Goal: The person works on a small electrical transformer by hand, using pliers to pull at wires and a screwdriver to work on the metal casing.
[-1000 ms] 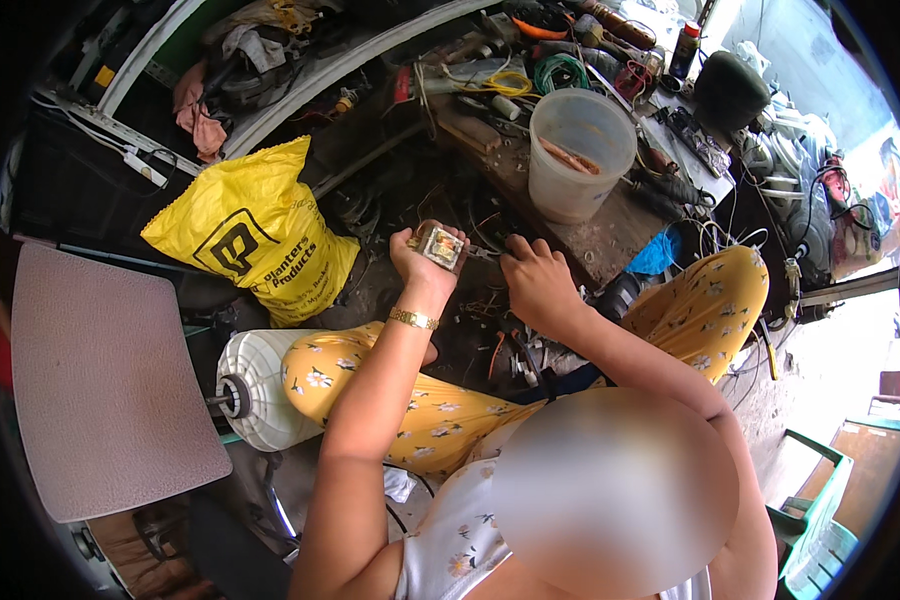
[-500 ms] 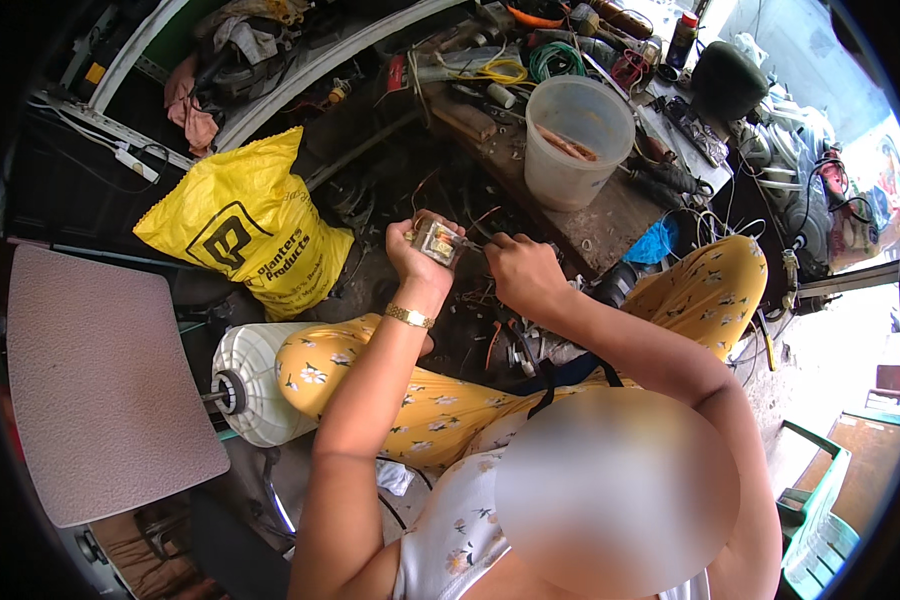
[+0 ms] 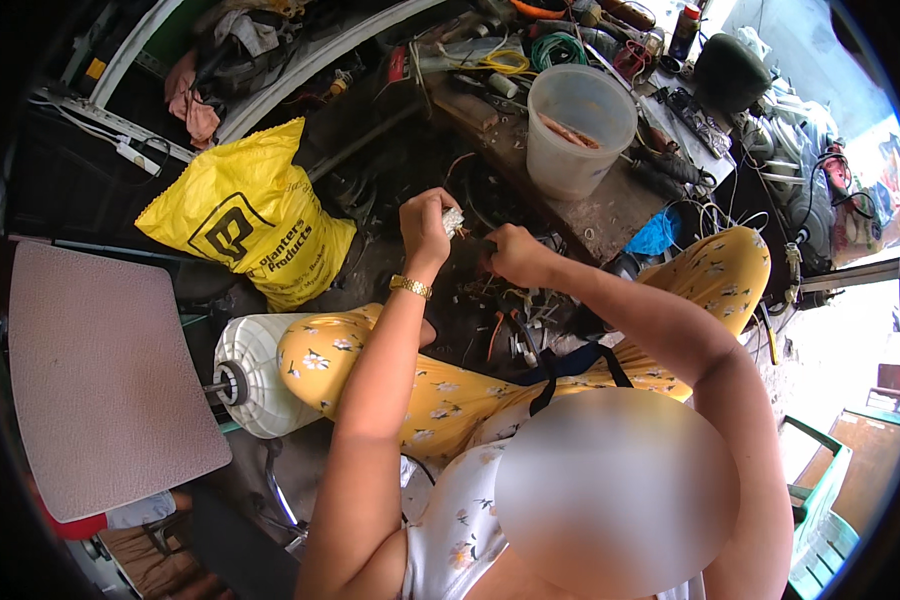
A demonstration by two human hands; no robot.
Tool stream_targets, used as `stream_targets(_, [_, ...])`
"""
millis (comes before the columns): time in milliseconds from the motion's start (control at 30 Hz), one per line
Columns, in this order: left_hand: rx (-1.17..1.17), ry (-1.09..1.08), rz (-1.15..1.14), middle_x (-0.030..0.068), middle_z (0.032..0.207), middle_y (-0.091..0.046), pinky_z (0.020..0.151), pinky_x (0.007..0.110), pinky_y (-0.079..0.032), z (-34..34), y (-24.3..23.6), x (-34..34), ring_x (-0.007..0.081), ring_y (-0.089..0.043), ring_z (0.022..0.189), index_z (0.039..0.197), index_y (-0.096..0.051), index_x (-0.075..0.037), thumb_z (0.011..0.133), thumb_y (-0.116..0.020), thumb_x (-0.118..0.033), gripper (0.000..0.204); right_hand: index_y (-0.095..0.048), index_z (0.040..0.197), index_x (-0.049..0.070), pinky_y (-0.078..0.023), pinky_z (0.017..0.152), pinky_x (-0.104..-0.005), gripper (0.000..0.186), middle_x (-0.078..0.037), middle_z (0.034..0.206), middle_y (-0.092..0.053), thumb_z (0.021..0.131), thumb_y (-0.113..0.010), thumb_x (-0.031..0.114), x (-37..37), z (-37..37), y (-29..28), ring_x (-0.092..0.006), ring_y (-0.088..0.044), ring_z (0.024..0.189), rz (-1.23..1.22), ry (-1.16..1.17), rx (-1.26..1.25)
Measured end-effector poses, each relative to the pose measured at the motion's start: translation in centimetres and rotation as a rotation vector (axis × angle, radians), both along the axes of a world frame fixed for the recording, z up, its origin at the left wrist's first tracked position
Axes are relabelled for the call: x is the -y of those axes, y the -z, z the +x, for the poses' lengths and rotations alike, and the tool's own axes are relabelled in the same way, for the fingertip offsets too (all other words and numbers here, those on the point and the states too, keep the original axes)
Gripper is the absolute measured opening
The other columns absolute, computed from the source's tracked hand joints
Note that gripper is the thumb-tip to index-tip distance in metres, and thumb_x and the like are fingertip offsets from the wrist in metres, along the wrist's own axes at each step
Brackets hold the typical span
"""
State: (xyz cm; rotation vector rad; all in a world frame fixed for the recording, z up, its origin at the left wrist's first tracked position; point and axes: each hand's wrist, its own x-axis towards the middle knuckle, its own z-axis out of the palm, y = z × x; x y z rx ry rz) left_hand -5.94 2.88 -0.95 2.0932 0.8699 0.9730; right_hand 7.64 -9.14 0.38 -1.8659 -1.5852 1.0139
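Note:
My left hand (image 3: 426,228) is closed around a small boxy metal part (image 3: 453,221), with its pale, ridged side showing. Thin copper-coloured strands stick out at the part's lower edge. Beside it, a short gap to the right, is my right hand (image 3: 520,255), its fingers curled together. Something dark shows at those fingertips, too small and shadowed to name. Both hands are raised over dark, littered ground between my knees. A translucent bucket (image 3: 582,85) with copper-coloured pieces inside stands beyond my right hand on a wooden board (image 3: 610,225).
A yellow sack (image 3: 260,225) stands at left, near a white ribbed plastic drum (image 3: 270,375) and a brown padded seat (image 3: 110,380). Tools, wires and bottles crowd the far bench. Pliers-like handles (image 3: 497,335) lie among scraps below my hands. Another person's red-and-blue clothing (image 3: 140,510) shows lower left.
My left hand has turned the metal part over and tilted it. My right hand has drawn down and away; the thin tool touching the part earlier is hidden. Another person's clothing appears lower left.

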Motion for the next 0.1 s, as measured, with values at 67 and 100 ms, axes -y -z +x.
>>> stream_targets(67, [-0.29,-0.059,0.193,0.0192,0.063,-0.061,0.054,0.041,-0.046,-0.4,1.9,-1.6,0.0297,-0.065,0.061,0.068,-0.064,0.001,0.081,-0.046,-0.027,0.036,-0.07,0.097,0.002,-0.054,0.078,-0.0433,0.027,-0.024,0.09,-0.068,0.079,-0.064,0.022,0.7,0.7,-1.3,-0.039,-0.066,0.088,-0.087,-0.068,0.211])
stream_targets(100, [-0.522,-0.186,0.203,0.0215,0.069,-0.064,0.059,0.045,-0.05,-4.1,5.2,-5.0,0.0298,-0.07,0.072,0.069,-0.067,-0.001,0.079,-0.053,-0.031,0.035,-0.071,0.103,0.005,-0.054,0.079,-0.0431,0.033,-0.023,0.097,-0.069,0.078,-0.067,0.027,1.1,0.2,-3.1,-0.0386,-0.067,0.091,-0.176,-0.142,0.316])
